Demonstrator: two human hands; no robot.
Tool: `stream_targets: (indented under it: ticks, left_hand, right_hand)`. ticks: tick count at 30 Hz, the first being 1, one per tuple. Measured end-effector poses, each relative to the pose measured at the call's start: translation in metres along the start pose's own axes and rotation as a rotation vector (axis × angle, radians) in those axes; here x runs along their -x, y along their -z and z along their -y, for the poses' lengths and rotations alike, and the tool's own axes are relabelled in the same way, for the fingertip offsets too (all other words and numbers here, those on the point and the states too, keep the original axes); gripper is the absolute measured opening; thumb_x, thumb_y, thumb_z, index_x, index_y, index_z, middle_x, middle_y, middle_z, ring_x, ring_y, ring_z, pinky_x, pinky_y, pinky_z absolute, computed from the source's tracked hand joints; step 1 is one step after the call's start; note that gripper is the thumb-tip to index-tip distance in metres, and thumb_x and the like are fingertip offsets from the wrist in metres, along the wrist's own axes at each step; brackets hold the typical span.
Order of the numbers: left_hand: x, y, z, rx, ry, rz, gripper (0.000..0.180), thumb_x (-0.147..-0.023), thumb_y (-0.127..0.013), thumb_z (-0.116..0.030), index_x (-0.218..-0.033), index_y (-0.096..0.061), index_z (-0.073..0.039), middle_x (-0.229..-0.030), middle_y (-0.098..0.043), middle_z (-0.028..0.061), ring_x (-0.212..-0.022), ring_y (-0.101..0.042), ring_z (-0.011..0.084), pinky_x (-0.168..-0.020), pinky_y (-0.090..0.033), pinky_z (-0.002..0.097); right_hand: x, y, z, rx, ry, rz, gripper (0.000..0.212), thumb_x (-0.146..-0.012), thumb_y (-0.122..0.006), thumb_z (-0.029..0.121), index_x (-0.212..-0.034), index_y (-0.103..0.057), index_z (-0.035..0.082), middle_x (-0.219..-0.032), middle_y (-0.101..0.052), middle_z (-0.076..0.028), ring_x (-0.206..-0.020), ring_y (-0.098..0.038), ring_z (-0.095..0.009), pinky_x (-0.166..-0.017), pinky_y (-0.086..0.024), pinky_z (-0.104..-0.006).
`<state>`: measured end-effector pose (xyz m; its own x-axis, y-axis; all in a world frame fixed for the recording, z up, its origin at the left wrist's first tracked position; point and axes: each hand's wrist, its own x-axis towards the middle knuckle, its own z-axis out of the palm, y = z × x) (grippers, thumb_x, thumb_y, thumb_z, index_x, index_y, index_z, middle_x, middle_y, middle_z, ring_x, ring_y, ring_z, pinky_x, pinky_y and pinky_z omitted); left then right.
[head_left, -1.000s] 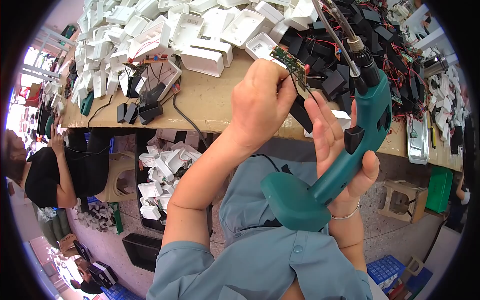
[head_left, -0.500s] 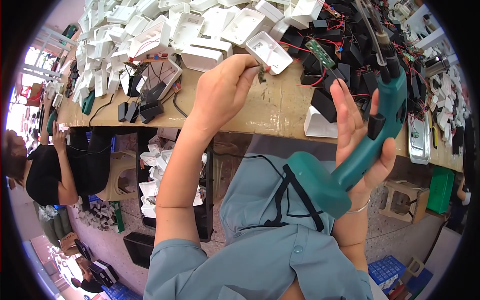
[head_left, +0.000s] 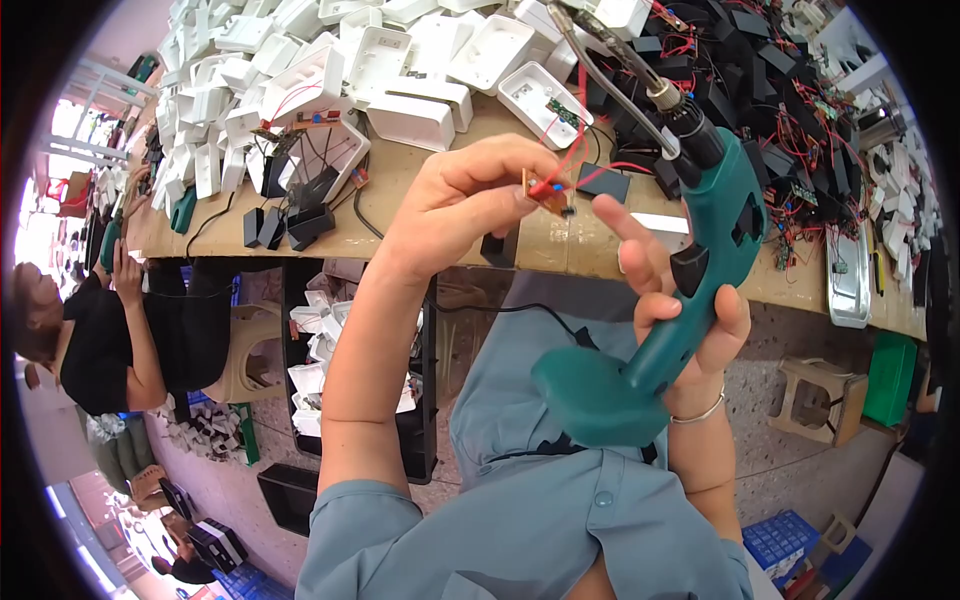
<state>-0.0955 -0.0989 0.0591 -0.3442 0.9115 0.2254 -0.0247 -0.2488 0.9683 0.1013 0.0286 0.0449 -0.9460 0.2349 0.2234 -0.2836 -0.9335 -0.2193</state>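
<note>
My left hand (head_left: 465,205) is closed in a pinch on a small circuit board (head_left: 545,195) with red and blue parts, held above the table's near edge. Red wires run from that board toward a black box (head_left: 603,182) just beyond it. In my right hand (head_left: 725,325) is a green soldering gun (head_left: 735,185), its metal nozzle and thin tube pointing up and left over the table. The index and middle fingers stretch past its black trigger toward the board. A green circuit board (head_left: 562,112) rests in an open white plastic case (head_left: 520,90) farther back.
White plastic cases (head_left: 410,118) pile up at the back left; black boxes with red wires (head_left: 715,95) heap at the back right. A metal tray (head_left: 848,275) stands at the right. Below the table is a black crate (head_left: 420,440). Another person (head_left: 100,340) sits at left.
My left hand has moved slightly right and nearer me, and the red-and-blue board now shows in its pinch. The soldering gun has swung left. The green board near my right fingers has shifted away.
</note>
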Motion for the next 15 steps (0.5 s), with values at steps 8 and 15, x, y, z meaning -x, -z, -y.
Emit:
stream_targets:
  ticks: [8,15]
  left_hand:
    - [-0.014,0.000,-0.022,-0.420,-0.065,0.403,0.030,-0.076,-0.059,-0.020,-0.092,-0.064,0.005,-0.086,-0.062,0.0137,-0.071,-0.059,0.0192,-0.059,-0.044,0.0271]
    - [-0.009,-0.027,0.005,-1.088,-0.176,0.412,0.031,-0.074,-0.064,-0.033,-0.085,-0.068,-0.004,-0.086,-0.063,0.0099,-0.082,-0.060,0.0277,-0.073,-0.045,0.0364]
  right_hand:
    - [0.013,-0.001,0.006,0.171,0.092,0.015,0.077,-0.084,-0.062,0.018,-0.145,-0.015,0.015,-0.146,-0.004,-0.030,-0.135,-0.020,-0.039,-0.109,-0.028,-0.0424]
    - [0.043,0.014,-0.001,0.394,0.077,-0.200,0.078,-0.078,-0.067,0.019,-0.138,-0.022,-0.004,-0.140,-0.024,-0.030,-0.131,-0.027,-0.042,-0.108,-0.031,-0.0438]
